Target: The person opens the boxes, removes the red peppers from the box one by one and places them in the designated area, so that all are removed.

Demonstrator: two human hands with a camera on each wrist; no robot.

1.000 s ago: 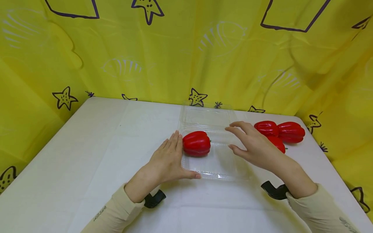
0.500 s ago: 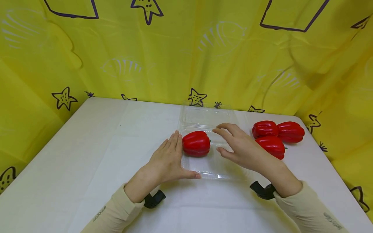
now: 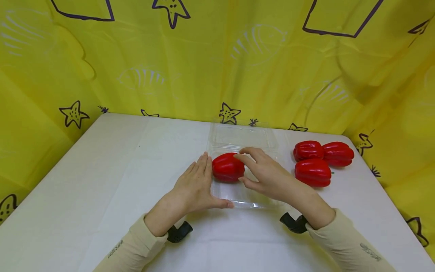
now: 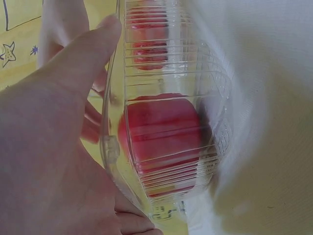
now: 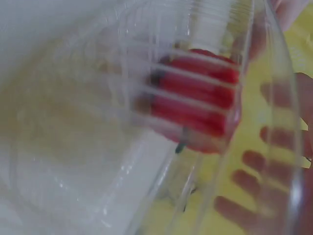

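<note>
One red bell pepper lies at the left end of a clear plastic clamshell box, whose lid is folded back flat behind it. Along the box's left rim rests my left hand, its fingers straight and the thumb out at the front corner. My right hand hovers over the box with fingers bent and spread around the pepper's stem end. In the right wrist view the fingertips stay apart from the pepper. Through the box wall, the left wrist view also shows the pepper.
Three more red bell peppers sit in a group to the right of the box on the white table. A yellow patterned curtain hangs behind and beside the table.
My right hand has moved left, from beside the group of peppers to the pepper in the box. My left hand and the box have stayed in place.
</note>
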